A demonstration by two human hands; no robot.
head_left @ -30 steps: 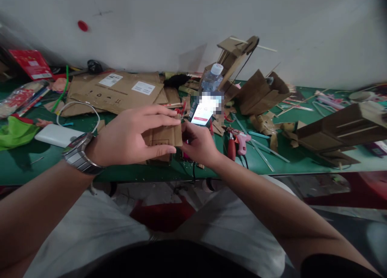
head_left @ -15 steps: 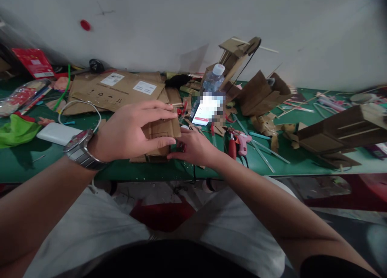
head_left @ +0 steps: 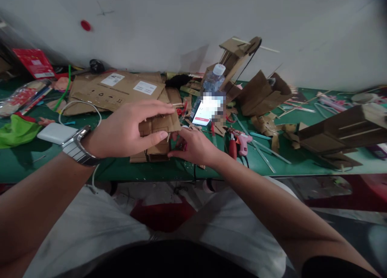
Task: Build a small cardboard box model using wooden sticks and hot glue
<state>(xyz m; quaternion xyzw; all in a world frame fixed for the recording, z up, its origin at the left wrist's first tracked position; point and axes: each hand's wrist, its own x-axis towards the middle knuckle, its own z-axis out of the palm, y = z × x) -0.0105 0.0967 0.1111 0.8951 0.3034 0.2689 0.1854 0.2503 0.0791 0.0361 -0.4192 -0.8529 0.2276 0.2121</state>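
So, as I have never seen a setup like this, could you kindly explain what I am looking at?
There is no machine here: these are a person's own bare hands, seen by one camera worn on the head, looking forward and down. The left hand holds a small folded brown cardboard piece. The right hand is at its right end; whether the fingers grip anything is hard to tell. On the green tabletop lie flattened brown cardboard with white labels, a phone with a lit screen and a pink pistol-shaped glue gun. Behind the phone is a clear plastic bottle with a white cap.
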